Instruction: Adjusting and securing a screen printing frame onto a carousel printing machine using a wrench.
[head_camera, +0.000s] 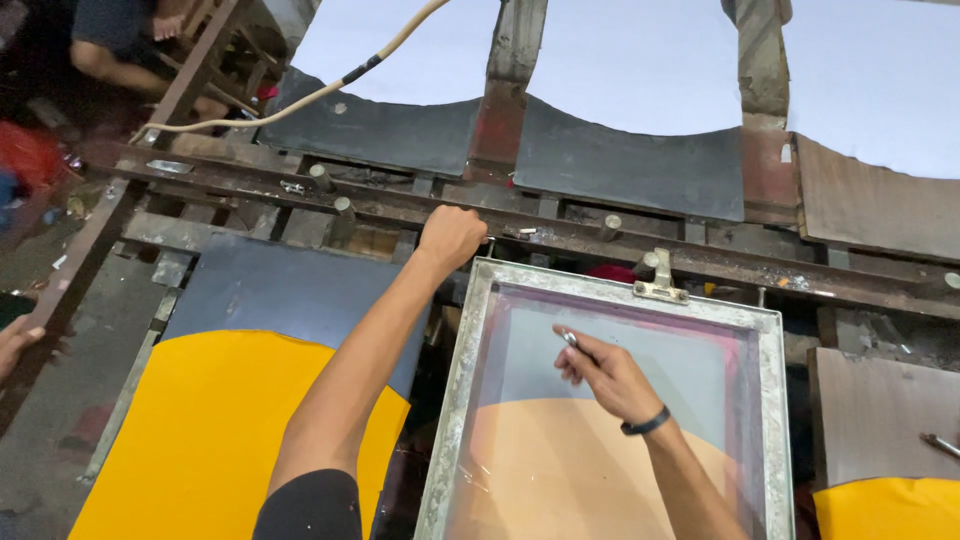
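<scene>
Left hand fisted on top-left corner of printing screen frame. Right hand pinching small metal tool over mesh. Frame lies on counter over yellow fabric; looks rigid, light; mesh delicate, so grip by rails.

There is one printing screen with a metal frame. Two yellow cloth pieces are visible, one at the left and one at the lower right corner. One cream hose crosses the top. Two hands are working: left, right.
</scene>
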